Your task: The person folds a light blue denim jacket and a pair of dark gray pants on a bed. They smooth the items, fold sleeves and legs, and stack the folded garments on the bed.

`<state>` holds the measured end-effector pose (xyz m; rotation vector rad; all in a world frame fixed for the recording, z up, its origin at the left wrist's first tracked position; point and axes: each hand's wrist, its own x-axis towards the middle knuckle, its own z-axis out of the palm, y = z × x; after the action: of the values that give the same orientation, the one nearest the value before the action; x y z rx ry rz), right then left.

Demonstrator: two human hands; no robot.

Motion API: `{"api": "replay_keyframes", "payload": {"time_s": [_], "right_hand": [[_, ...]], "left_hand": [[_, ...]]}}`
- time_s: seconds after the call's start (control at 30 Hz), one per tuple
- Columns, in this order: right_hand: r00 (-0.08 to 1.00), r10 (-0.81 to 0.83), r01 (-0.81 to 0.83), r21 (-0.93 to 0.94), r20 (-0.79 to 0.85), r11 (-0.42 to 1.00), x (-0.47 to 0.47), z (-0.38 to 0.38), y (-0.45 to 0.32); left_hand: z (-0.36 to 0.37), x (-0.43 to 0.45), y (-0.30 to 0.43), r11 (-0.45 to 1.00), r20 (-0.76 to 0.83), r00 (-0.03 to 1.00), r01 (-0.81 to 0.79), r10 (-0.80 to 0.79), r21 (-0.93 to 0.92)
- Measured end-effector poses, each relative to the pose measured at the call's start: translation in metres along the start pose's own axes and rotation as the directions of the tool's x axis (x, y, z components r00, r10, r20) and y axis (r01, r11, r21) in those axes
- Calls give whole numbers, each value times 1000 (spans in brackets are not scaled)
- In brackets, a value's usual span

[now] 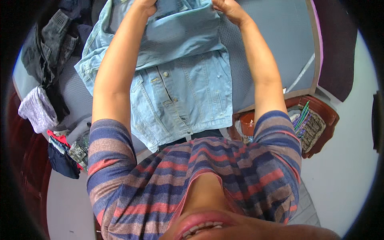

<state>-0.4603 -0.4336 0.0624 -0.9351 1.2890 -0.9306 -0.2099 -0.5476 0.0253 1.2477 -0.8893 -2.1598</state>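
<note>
A light blue denim jacket point(192, 90) lies front side up on a grey padded surface point(279, 45), its hem towards me. Metal buttons run down its front placket, and its upper part is folded over in a broad band across the chest. At the top edge of the view my left hand point(147, 6), partly cut off, grips the jacket's upper part. My right hand point(230, 11) pinches the other end of the folded band. One jacket sleeve point(90, 67) is bent out at the left, beside my left forearm.
Dark garments point(51, 48) lie heaped at the left. A pale lilac cloth point(38, 109) and several other clothes point(64, 153) hang near the edge. At the right, a dark red wooden stand point(327, 120) holds a brown container point(247, 123) and a bundle of thin coloured sticks point(301, 118).
</note>
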Motion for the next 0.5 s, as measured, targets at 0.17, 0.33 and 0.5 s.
{"api": "replay_keyframes", "payload": {"time_s": [0.17, 0.33, 0.5], "right_hand": [[977, -215, 208, -260, 2, 943, 10, 22, 13], [968, -235, 250, -463, 91, 850, 22, 16, 13], [479, -275, 862, -506, 834, -33, 43, -14, -12]], "left_hand": [[10, -2, 29, 829, -303, 952, 201, -40, 522], [-21, -94, 21, 490, 8, 873, -280, 487, 826], [-75, -184, 17, -52, 291, 819, -307, 494, 950]]}}
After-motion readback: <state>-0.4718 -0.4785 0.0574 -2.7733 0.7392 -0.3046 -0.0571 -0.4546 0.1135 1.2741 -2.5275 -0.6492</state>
